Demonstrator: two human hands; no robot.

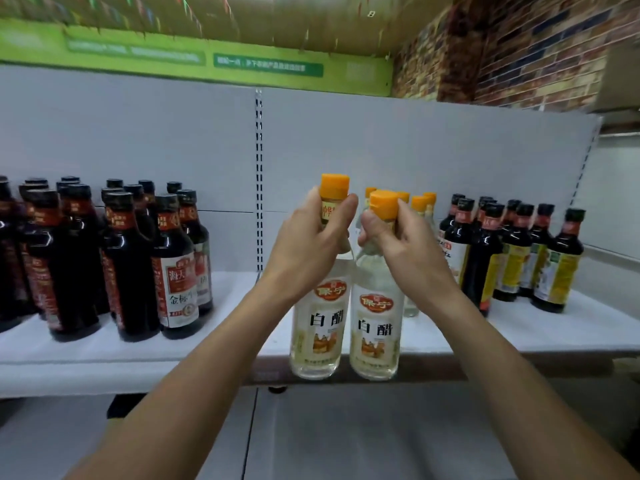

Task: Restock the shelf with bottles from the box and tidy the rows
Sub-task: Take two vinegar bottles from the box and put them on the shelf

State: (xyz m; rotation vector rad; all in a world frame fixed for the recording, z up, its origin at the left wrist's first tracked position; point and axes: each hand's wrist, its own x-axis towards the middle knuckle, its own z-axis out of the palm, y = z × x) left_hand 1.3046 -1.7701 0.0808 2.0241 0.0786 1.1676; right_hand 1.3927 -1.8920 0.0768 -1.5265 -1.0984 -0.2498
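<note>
Both forearms bare, no sleeves; left hand (304, 244) and right hand (398, 251) ungloved.

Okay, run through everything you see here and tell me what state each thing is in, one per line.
Left hand: gripping left vinegar bottle's neck.
Right hand: gripping right vinegar bottle's neck.
Left vinegar bottle: upright, capped.
Right vinegar bottle: upright, capped.
Dark bottles, left: standing, capped.
Dark bottles, right: standing, capped.

The left hand (308, 244) and the right hand (398, 244) each grip the neck of a clear glass vinegar bottle with an orange cap, the left bottle (317, 327) just beside the right bottle (375, 334), both at the front edge of the white metal shelf (221, 334). Behind them stand more orange-capped clear bottles (420, 209). Dark soy-sauce bottles with red labels (114, 258) cluster at the left; dark bottles with yellow labels (519, 254) stand at the right.
</note>
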